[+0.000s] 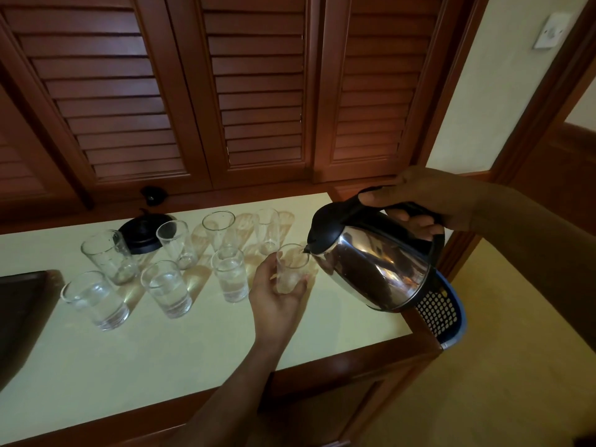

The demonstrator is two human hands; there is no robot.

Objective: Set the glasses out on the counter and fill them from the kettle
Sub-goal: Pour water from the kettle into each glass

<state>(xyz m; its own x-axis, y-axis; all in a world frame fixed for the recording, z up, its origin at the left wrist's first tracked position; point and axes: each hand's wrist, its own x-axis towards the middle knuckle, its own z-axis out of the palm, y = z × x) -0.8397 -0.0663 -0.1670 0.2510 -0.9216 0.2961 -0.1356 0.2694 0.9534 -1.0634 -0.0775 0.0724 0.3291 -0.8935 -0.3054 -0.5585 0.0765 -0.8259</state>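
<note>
Several clear glasses stand in two rows on the pale counter. Three front ones hold water; those at the back look empty. My left hand grips one more glass at the right end of the front row. My right hand holds the black handle of a steel kettle, tilted so that its spout sits at this glass's rim.
The kettle's black base lies behind the glasses, with a black plug at the wall. A dark tray sits at the left edge. A blue perforated basket stands off the counter's right end. Louvred wooden doors rise behind.
</note>
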